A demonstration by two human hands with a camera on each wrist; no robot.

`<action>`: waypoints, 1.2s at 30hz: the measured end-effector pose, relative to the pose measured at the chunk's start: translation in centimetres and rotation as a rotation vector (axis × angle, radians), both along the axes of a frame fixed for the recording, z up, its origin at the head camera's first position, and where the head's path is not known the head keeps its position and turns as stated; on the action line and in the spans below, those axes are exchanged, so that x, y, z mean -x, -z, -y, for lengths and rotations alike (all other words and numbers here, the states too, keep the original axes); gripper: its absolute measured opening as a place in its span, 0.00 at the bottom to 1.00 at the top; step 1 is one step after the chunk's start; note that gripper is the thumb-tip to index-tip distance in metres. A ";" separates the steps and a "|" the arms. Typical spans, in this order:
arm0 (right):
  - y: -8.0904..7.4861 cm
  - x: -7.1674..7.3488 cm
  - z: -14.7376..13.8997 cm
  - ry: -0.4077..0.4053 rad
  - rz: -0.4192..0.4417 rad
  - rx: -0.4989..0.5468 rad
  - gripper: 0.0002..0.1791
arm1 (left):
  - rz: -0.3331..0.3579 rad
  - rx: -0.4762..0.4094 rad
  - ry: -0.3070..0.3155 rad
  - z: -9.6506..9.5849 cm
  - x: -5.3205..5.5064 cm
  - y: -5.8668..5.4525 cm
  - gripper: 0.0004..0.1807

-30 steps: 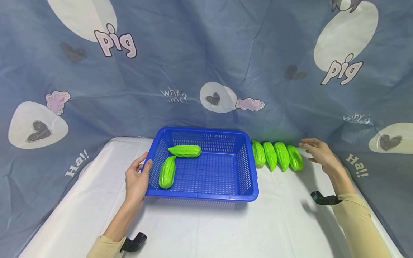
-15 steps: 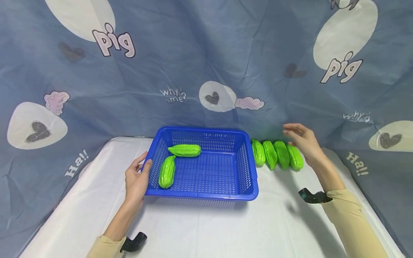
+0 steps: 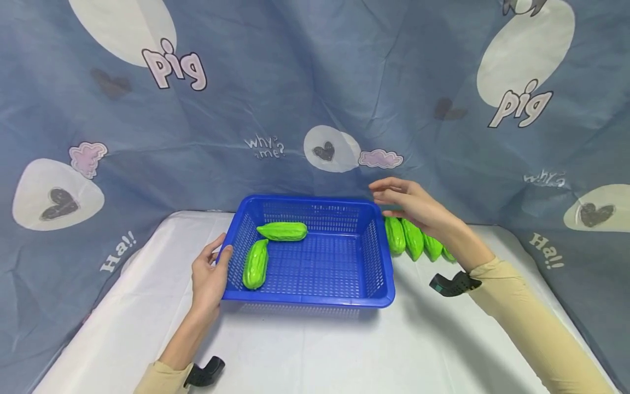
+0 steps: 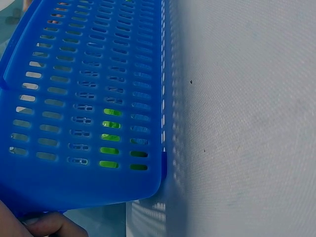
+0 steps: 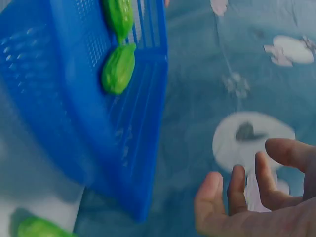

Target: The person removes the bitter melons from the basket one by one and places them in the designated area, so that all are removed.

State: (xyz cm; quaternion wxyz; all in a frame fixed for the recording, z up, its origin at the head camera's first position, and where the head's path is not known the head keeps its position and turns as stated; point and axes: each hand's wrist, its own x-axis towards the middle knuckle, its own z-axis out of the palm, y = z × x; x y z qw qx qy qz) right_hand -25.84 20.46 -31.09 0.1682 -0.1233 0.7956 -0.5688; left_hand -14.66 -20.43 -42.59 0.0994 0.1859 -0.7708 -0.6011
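A blue plastic basket (image 3: 307, 300) with slotted sides stands on the table. My left hand (image 3: 210, 276) grips its left rim, and in the left wrist view fingers (image 4: 57, 224) show at the basket's edge. Two bright green, ridged bitter melons lie inside: one crosswise near the back wall (image 3: 282, 231), the other lengthwise along the left side (image 3: 255, 264). My right hand (image 3: 415, 207) is raised by the basket's back right corner, holding nothing, with loosely bent, spread fingers. Below it, a row of several bitter melons (image 3: 395, 235) lies right of the basket, partly hidden by hand and forearm.
A white cloth (image 3: 344, 350) covers the table. Behind it hangs a blue printed curtain (image 3: 221, 120), which also borders the table's sides. The basket's right wall (image 3: 376, 257) stands between its inside and the row of bitter melons.
My right hand has moved left from the right end of the row, rising over the bitter melons to the basket's back right corner. The left hand and basket stay put.
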 end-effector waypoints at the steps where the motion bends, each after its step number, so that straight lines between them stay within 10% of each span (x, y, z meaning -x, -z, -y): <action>1: -0.2 0.1 0.8 -0.020 0.003 0.005 0.26 | 0.000 -0.001 0.000 0.0 0.0 0.0 0.29; 36: 3.7 3.8 14.2 -0.350 0.114 -0.017 0.26 | -0.014 -0.008 -0.013 0.0 -0.1 -0.1 0.28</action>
